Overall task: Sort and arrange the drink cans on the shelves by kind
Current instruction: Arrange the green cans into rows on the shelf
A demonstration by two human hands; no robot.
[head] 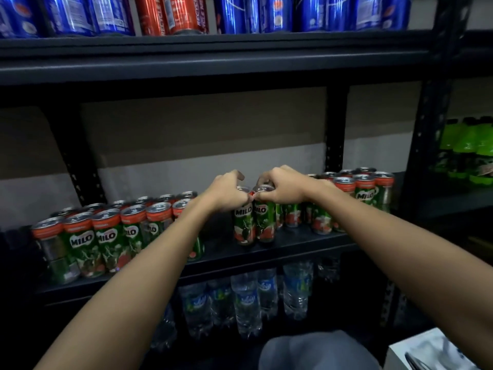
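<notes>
Two green Milo cans stand side by side in the middle of the black shelf. My left hand grips the top of the left can. My right hand grips the top of the right can. The two cans touch each other. A block of several Milo cans fills the shelf's left side, and another block of Milo cans stands at the right, behind my right forearm.
The shelf above holds blue cans with two red cans among them. Water bottles stand on the shelf below. Green bottles fill a neighbouring rack at right. A white box sits at the lower right.
</notes>
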